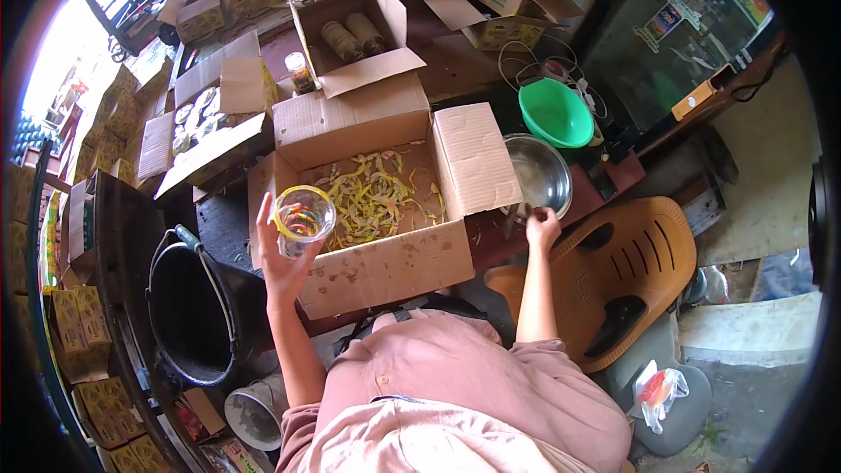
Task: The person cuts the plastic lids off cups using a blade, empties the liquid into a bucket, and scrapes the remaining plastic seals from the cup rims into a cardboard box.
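Observation:
In the head view my left hand (pixel 285 273) is wrapped round a clear cup (pixel 307 226) with a yellow rim, tilted so its open mouth faces me. Small red and coloured bits show inside or through it. The cup is held over the near left part of an open cardboard box (pixel 385 276). Inside the box lies a loose heap of thin yellow strips (pixel 372 201). My right hand (pixel 543 226) is closed at the near rim of a shiny steel bowl (pixel 547 171). Whatever its fingers pinch is too small to make out.
A green plastic bowl (pixel 556 112) stands behind the steel one. An orange plastic chair (pixel 635 258) is at right, a black bucket (pixel 162 298) at left. Another open box (pixel 385 13) holds two brown cylinders. A small jar (pixel 300 73) stands beside it.

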`<action>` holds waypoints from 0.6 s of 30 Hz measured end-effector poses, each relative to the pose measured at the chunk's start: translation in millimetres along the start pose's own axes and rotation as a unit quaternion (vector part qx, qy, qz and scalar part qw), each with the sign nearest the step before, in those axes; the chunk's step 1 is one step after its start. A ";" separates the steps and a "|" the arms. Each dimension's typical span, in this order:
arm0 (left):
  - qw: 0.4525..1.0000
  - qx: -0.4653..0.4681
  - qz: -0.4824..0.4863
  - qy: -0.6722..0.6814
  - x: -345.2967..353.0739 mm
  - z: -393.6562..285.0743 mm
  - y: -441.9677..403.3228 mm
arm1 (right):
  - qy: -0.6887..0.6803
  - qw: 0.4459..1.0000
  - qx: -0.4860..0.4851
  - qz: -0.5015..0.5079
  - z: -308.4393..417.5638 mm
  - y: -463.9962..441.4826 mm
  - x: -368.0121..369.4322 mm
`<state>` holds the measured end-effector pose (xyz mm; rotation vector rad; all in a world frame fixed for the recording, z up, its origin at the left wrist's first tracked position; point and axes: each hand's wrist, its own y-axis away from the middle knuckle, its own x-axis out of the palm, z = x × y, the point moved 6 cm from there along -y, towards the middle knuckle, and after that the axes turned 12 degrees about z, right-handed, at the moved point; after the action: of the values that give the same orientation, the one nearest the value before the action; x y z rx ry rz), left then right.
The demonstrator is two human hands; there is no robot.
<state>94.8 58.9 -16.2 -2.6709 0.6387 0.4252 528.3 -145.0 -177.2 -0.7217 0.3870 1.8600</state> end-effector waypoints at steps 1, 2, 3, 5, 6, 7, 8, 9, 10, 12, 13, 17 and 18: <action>1.000 -0.001 0.004 -0.003 0.3 1.3 -0.4 | -0.021 0.999 -0.021 -0.036 -4.3 -8.3 -0.8; 1.000 0.011 -0.001 -0.015 0.2 0.0 -1.1 | -0.081 0.996 -0.047 -0.013 -2.8 -17.5 -1.4; 0.999 0.013 0.001 -0.037 0.6 1.4 -1.3 | -0.195 0.980 -0.039 0.027 6.2 -23.8 -2.6; 0.999 0.008 0.007 -0.041 1.7 -0.6 -1.3 | -0.387 0.916 -0.040 0.101 33.9 -33.6 -10.2; 0.998 -0.008 0.011 -0.056 1.8 -8.7 -1.0 | -0.465 0.874 -0.047 0.134 49.4 -36.7 -14.4; 1.000 -0.016 0.009 -0.021 4.0 -1.1 0.7 | -0.562 0.810 -0.038 0.163 56.7 -41.4 -16.9; 1.000 -0.022 0.007 0.014 5.7 6.7 1.9 | -0.651 0.735 -0.027 0.189 60.5 -47.9 -16.5; 0.999 -0.027 0.018 0.033 7.3 2.2 0.7 | -0.682 0.715 0.003 0.151 51.1 -56.5 -11.0; 0.999 -0.020 0.009 0.023 7.6 3.0 0.5 | -0.447 0.872 -0.047 0.193 30.6 -75.5 0.2; 0.999 -0.034 0.005 0.021 8.0 2.1 -0.2 | 0.418 0.894 -0.159 0.019 146.7 -5.2 -33.6; 1.000 -0.020 0.003 0.009 7.1 -2.8 -2.0 | 0.286 0.931 -0.228 0.010 155.0 -5.6 -29.6; 1.000 -0.012 -0.018 -0.007 6.7 -8.5 -5.6 | -0.072 0.897 -0.424 0.107 261.9 69.7 -10.2; 1.000 -0.016 -0.024 0.003 7.5 -5.5 -6.1 | -0.132 0.871 -0.438 0.179 279.4 92.3 5.4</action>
<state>105.3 58.9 -12.4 -2.7130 0.5729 0.4167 358.6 -18.1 27.2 -1.0080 -0.5987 2.4565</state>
